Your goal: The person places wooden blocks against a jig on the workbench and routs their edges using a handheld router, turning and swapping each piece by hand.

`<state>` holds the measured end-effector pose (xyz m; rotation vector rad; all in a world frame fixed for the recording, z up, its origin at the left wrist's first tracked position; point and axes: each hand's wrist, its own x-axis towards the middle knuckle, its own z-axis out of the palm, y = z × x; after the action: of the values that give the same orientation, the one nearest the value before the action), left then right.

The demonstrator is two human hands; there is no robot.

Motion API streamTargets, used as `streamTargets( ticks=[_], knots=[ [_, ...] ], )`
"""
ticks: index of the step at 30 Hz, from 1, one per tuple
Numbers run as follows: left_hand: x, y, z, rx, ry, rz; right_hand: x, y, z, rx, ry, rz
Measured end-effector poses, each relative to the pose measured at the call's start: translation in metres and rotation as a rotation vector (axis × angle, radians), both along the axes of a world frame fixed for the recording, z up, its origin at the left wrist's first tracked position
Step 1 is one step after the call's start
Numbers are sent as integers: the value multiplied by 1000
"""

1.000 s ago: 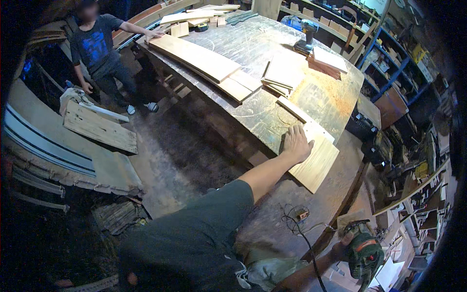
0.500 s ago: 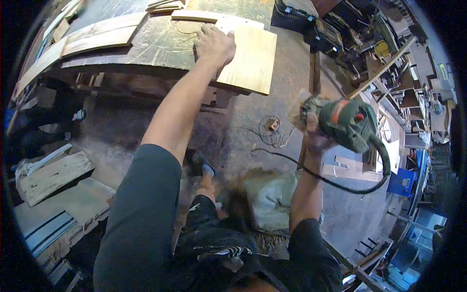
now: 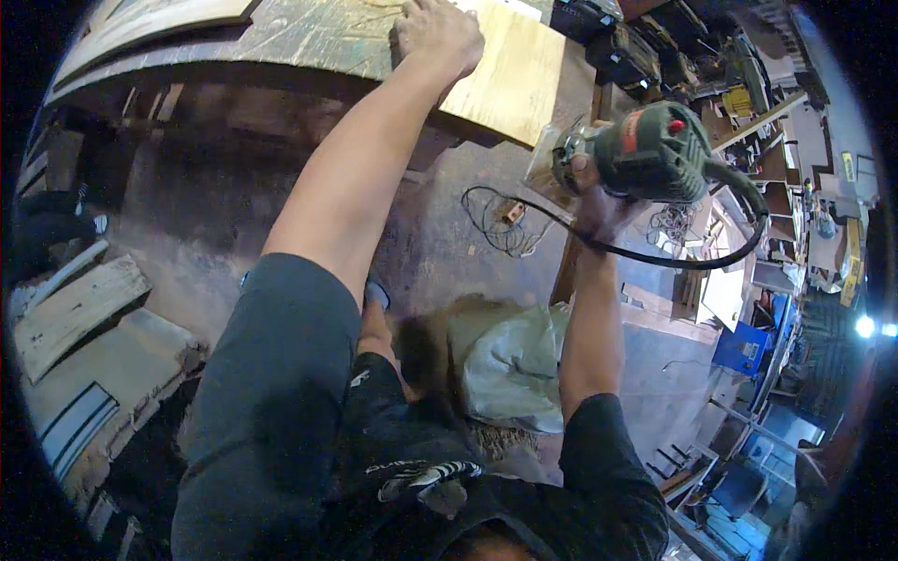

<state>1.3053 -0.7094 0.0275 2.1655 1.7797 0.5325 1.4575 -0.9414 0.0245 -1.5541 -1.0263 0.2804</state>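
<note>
My right hand [image 3: 599,198] is closed round a green handheld router [image 3: 655,151] with a red button and a clear base. The tool is held tilted in the air, its base close to the near right corner of a pale wooden board [image 3: 510,70]. A black cord [image 3: 687,264] loops down from the router's rear and back past my right wrist. My left hand [image 3: 440,37] grips the board at its left side, fingers bent over the edge. That board lies on the workbench [image 3: 327,42] and juts past its right end.
More planks [image 3: 154,26] rest on the bench at the far left. A white sack [image 3: 514,369] sits on the floor by my legs, with a coiled wire and orange socket [image 3: 513,213] farther off. Wood pieces [image 3: 84,313] are stacked at left; cluttered shelves [image 3: 786,178] line the right.
The router has come up and nearer the board's near corner, turning with its cord. My left hand stays on the board. The whole view has shifted, so the bench sits higher in it.
</note>
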Motion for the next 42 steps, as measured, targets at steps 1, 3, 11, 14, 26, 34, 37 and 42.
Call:
streamTargets(
  ticks=[1, 3, 11, 14, 26, 34, 37, 42],
  knots=[
    [2, -1, 2, -13, -3, 6, 3, 4, -1, -13, -3, 6],
    [9, -4, 3, -12, -52, 55, 10, 12, -4, 256, -17, 103],
    [-2, -3, -6, 56, 24, 17, 3, 18, 2, 298, 107, 169],
    [-3, -7, -1, 27, 0, 3, 2, 22, -5, 385, -5, 96],
    [3, -11, -4, 12, -29, 44, -14, 27, 0, 407, 43, 60],
    [1, -11, -1, 2, -19, 41, -18, 32, 0, 433, 87, 85],
    [2, -7, -4, 10, -52, 62, -8, 32, -5, 395, 165, 87],
    [2, -3, -10, 46, -50, 50, -9, 32, -6, 370, 167, 121]
  ],
)
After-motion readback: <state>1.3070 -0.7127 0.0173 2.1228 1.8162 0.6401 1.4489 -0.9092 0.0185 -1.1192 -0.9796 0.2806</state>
